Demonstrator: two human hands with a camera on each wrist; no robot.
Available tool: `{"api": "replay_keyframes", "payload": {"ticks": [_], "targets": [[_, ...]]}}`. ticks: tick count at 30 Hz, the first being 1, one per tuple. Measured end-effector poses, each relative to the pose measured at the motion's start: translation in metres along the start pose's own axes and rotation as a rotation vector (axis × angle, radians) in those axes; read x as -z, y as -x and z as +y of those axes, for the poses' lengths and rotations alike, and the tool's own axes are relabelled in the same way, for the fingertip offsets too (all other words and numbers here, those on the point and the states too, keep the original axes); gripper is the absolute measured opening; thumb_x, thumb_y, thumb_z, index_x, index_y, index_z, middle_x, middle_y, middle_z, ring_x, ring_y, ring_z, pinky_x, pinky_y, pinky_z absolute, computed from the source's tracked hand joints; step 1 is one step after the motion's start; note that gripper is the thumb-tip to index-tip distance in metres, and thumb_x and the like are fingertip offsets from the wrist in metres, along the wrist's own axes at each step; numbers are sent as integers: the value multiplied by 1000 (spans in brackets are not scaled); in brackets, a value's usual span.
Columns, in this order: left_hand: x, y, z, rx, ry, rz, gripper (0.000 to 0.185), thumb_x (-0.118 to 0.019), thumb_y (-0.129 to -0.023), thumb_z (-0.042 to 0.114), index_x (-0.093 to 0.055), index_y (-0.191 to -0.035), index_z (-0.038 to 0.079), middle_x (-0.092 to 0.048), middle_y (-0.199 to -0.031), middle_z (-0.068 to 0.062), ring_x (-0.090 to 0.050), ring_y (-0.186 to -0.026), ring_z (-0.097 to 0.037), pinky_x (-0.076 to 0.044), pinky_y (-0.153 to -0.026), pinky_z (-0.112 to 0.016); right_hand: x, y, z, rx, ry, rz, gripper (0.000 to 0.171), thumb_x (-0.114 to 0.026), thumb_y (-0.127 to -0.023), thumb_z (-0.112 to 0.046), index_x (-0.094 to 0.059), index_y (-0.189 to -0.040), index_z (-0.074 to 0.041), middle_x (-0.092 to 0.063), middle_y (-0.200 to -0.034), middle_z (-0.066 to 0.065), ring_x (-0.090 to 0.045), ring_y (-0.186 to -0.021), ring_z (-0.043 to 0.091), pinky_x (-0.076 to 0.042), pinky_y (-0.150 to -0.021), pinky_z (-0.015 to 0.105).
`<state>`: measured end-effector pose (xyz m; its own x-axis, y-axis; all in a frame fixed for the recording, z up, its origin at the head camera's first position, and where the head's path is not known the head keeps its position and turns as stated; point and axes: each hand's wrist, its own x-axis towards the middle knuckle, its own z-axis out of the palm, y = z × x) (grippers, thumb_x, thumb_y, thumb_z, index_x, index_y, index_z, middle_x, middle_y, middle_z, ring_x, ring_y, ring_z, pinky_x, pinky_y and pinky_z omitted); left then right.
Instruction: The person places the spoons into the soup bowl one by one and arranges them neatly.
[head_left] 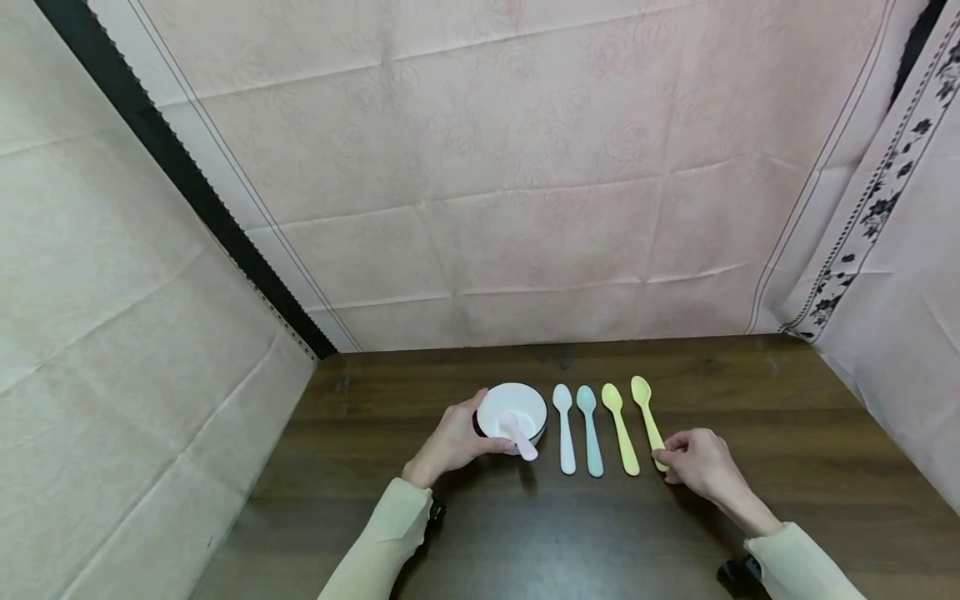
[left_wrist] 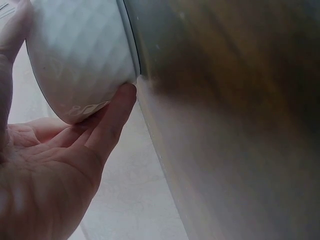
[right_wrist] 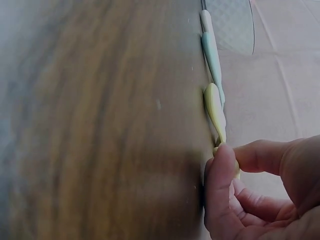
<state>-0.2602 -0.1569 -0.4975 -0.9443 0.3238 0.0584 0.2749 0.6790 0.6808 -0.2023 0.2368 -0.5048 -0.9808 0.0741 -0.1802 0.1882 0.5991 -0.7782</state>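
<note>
The pale yellow spoon [head_left: 647, 419], last on the right in a row of four, lies on the dark wooden table [head_left: 750, 400] a little in from its far edge, bowl end pointing toward the draped back wall, handle end toward the person. The right hand [head_left: 697, 462] pinches that handle end, thumb and fingertips [right_wrist: 218, 172] curled onto it while the spoon lies flat on the wood. Just beside it to the left lies a slightly deeper yellow spoon [head_left: 620, 427], then a light blue spoon [head_left: 589, 429] and a white spoon [head_left: 564, 427], all parallel and close but not touching. Left of the row stands a small white bowl [head_left: 513, 408] with a pink spoon [head_left: 519, 435] leaning inside it, handle jutting over the near rim. The left hand [head_left: 453, 442] cups the bowl's left side, fingers [left_wrist: 112, 120] curved against its patterned wall. Pinkish cloth hangs behind and to both sides of the table
</note>
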Motion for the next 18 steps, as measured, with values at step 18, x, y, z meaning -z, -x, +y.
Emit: {"api": "replay_keyframes", "payload": {"ticks": [18], "targets": [[-1, 0, -2, -8, -12, 1, 112, -95, -83, 49, -40, -165, -4, -56, -163, -24, -61, -144, -37, -51, -119, -55, 7, 0, 7, 17, -155, -1, 28, -67, -105, -6, -66, -117, 19, -79, -87, 8, -73, -67, 10, -62, -63, 26]]}}
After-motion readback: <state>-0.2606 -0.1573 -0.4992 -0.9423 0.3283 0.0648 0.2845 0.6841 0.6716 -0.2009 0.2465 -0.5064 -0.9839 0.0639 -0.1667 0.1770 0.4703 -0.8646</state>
